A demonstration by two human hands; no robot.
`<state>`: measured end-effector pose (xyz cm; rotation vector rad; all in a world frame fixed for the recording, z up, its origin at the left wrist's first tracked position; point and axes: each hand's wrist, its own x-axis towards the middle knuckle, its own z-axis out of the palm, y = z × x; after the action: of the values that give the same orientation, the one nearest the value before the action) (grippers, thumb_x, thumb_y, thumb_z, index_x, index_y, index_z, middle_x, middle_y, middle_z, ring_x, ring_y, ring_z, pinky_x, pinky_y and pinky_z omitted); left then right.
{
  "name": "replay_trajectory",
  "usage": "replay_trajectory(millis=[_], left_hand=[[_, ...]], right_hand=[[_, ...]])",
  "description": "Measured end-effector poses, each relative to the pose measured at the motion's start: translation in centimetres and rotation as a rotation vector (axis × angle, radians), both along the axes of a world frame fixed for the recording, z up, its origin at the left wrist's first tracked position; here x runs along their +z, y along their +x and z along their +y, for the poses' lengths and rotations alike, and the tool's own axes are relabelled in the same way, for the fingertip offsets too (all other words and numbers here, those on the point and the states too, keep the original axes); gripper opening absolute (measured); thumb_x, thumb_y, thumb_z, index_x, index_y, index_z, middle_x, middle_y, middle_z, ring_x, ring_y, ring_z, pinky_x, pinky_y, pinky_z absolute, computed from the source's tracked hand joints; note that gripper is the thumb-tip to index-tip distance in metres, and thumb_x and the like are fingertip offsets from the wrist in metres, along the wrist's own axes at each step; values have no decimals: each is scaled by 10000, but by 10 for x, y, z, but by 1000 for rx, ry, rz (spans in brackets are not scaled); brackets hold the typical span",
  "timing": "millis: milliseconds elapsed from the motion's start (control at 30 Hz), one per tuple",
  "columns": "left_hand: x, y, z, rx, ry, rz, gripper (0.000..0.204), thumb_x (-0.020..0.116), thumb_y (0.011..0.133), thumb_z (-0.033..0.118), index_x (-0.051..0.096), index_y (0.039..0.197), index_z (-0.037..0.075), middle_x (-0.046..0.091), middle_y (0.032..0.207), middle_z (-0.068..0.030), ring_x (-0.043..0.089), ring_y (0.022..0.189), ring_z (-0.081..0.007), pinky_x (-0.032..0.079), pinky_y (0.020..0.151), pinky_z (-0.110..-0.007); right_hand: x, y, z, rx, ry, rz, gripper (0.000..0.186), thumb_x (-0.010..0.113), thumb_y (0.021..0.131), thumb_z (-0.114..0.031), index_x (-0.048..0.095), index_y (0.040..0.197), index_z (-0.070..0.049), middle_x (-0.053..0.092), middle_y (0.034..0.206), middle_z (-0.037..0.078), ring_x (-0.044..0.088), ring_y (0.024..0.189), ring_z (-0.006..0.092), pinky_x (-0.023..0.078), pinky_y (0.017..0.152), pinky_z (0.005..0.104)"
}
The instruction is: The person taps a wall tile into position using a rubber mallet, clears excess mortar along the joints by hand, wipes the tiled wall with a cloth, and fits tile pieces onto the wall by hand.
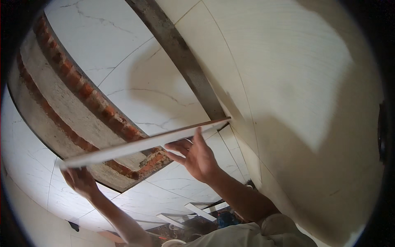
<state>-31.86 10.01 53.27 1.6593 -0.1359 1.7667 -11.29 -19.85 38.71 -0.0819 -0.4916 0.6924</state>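
Note:
A long, narrow white tile strip (135,145) with a thin brown edge slants across the front of a rough recess, where red brick (74,78) and grey cement show in the tiled surface. My left hand (83,183) grips its lower left end, the fingers partly hidden. Near the right part, my right hand (199,162) is open under the strip, fingers spread and thumb pointing up against it. The strip's right end reaches the corner by the cream wall, at the foot of a bare grey cement band (177,45); whether it touches there I cannot tell.
White marble-veined tiles (160,99) surround the recess. A large cream wall (296,82) rises on the right. Low down lie white strip pieces (200,212), a blue object (226,219) and a white bucket-like rim (173,243) among dark clutter.

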Motion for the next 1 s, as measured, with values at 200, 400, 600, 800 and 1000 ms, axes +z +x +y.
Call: replay_trajectory(millis=[200, 400, 600, 800, 1000], left_hand=[[-187, -107, 69, 17, -253, 85, 278, 621, 988, 279, 613, 1215, 119, 626, 1273, -53, 575, 1227, -231, 476, 1035, -552], [-207, -52, -16, 234, -215, 952, 493, 671, 864, -70, 589, 1347, -20, 673, 1289, -105, 649, 1149, -191, 507, 957, -303], [-137, 2, -8, -60, -71, 800, 348, 726, 943, 248, 707, 1183, -3, 735, 1109, -110, 697, 985, -214, 562, 826, -350], [12, 123, -115, -175, 390, 663, 422, 699, 957, 365, 693, 1238, 51, 719, 1197, -123, 674, 1134, -221, 551, 953, -356], [80, 212, -189, -262, 572, 642, 549, 691, 973, 338, 577, 1360, -34, 685, 1225, -161, 673, 1099, -215, 556, 922, -340]], right_hand=[[32, 3, 36, -107, -239, -247, 648, 673, 978, -400, 384, 1380, 18, 573, 1233, 184, 632, 1142, 236, 574, 1010, 413], [75, 16, -2, -668, -532, -912, 706, 794, 883, -364, 451, 1236, 142, 656, 1066, 322, 713, 1029, 317, 628, 860, 400], [99, 45, -33, -1201, -1163, -1445, 698, 813, 817, -474, 539, 1099, 102, 709, 870, 245, 735, 730, 328, 613, 682, 402], [102, 73, -64, -1449, -1385, -1306, 567, 829, 790, -339, 578, 1015, 117, 697, 743, 240, 736, 734, 391, 602, 719, 413], [114, 88, -59, -1653, -1427, -1213, 671, 837, 765, -412, 571, 1044, 138, 705, 829, 275, 733, 813, 403, 587, 772, 441]])
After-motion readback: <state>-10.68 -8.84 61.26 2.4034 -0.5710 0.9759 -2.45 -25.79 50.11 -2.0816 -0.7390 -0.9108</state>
